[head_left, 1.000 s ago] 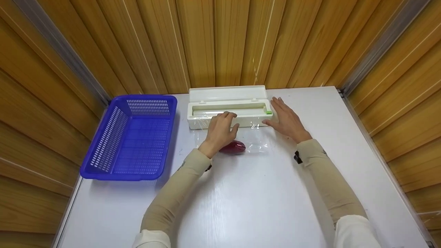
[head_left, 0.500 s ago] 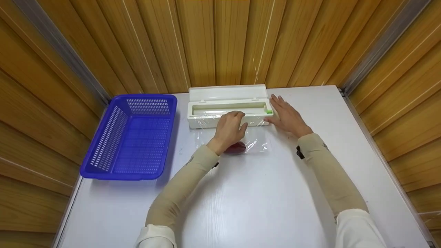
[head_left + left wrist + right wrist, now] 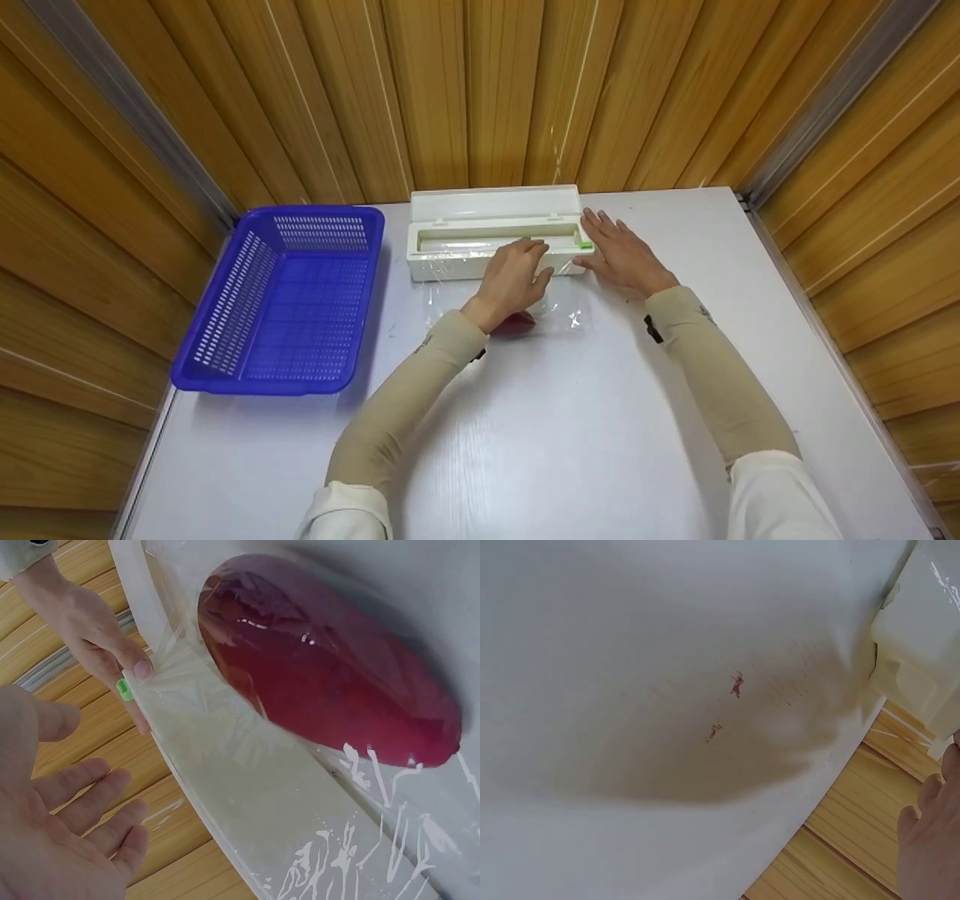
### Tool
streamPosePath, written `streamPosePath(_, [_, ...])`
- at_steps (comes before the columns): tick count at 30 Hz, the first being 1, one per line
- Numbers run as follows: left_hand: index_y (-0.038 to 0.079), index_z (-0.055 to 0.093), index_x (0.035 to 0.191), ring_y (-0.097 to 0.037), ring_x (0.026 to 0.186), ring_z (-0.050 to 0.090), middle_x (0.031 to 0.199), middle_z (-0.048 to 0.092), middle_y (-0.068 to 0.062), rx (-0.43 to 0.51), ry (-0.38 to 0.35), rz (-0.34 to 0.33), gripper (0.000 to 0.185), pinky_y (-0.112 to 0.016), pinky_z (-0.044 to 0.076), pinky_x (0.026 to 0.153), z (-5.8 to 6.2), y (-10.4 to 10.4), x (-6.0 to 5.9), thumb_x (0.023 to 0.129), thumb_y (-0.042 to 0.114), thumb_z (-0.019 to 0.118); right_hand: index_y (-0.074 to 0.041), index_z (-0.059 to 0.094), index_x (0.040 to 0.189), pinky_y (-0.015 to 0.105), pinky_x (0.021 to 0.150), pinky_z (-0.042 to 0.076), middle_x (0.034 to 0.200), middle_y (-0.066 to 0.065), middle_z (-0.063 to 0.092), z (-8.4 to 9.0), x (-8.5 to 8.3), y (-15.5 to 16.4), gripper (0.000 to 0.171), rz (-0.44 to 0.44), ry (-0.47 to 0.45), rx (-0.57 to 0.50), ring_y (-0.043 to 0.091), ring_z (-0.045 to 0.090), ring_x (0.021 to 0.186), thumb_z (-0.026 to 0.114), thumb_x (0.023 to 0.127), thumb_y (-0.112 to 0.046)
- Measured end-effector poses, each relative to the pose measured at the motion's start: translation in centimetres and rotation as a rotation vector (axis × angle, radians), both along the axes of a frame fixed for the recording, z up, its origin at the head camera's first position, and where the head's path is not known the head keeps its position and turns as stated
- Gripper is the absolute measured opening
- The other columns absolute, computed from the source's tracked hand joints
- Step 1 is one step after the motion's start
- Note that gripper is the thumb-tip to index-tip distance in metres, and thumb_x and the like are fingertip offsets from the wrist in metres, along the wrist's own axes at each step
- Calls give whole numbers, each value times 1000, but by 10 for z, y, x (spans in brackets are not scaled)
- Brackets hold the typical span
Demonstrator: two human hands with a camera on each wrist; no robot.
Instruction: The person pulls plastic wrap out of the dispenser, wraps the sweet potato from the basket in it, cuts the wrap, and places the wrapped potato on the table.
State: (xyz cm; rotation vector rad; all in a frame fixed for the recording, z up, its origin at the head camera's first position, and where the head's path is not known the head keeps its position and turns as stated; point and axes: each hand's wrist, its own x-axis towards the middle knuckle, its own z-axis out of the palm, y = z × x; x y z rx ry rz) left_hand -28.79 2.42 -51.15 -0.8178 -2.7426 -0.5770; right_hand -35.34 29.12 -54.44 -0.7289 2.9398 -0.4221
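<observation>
A white cling film dispenser (image 3: 450, 268) stands at the back of the table, lid raised. Clear film (image 3: 571, 319) runs from it over a dark red, elongated vegetable (image 3: 330, 667), whose skin shows through the film in the left wrist view. My left hand (image 3: 514, 276) hovers over the film and the dispenser's front, fingers loosely bent and holding nothing; it partly hides the vegetable in the head view. With straight fingers along the dispenser's right end and thumb at its front corner, my right hand (image 3: 628, 259) touches it beside a green slider (image 3: 585, 245).
A blue perforated basket (image 3: 300, 322) sits on the left of the white table (image 3: 570, 450). Wood-patterned walls (image 3: 499, 90) rise behind the table and at both sides. Small reddish marks (image 3: 736, 684) show on the tabletop in the right wrist view.
My left hand has moved rightward over the film and now covers more of the vegetable. The right hand stays at the dispenser's end, shifted only slightly.
</observation>
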Motion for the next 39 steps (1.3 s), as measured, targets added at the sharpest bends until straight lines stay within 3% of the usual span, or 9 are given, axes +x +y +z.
streamPosePath(6, [1, 68, 138, -35, 139, 61, 143, 69, -14, 13, 17, -30, 44, -45, 47, 118, -4, 9, -7, 104, 28, 68, -6, 15, 171, 54, 134, 7, 180, 9, 7, 2, -2, 2, 88, 12, 8, 26, 34, 8, 167, 49, 109, -59])
streamPosePath(16, [5, 68, 141, -34, 146, 55, 148, 66, -10, -9, -11, -11, 42, -43, 44, 122, -6, 35, -23, 105, 27, 66, -3, 14, 170, 56, 134, 8, 179, 15, 11, 3, -5, 3, 91, 23, 38, 38, 38, 10, 166, 48, 108, -61])
streamPosePath(24, [8, 71, 139, -31, 139, 62, 143, 70, -7, 1, 29, -5, 38, -39, 46, 119, -14, 57, -32, 105, 25, 68, -3, 13, 170, 55, 134, 8, 179, 15, 10, 1, -2, 3, 92, 19, 45, 41, 36, 10, 166, 42, 107, -64])
streamPosePath(31, [12, 78, 127, -19, 122, 71, 130, 77, -3, 13, 73, -13, 27, -33, 53, 109, -22, 67, -39, 103, 19, 70, -5, 14, 170, 54, 134, 8, 180, 12, 11, -2, 0, -1, 81, 23, 40, 47, 35, 12, 166, 45, 112, -50])
streamPosePath(39, [14, 83, 118, -18, 117, 72, 123, 79, 0, 19, 49, -19, 21, -32, 54, 106, -23, 72, -45, 101, 14, 71, -3, 14, 170, 53, 134, 9, 179, 14, 13, -1, 2, -1, 82, 29, 60, 60, 35, 14, 166, 49, 111, -49])
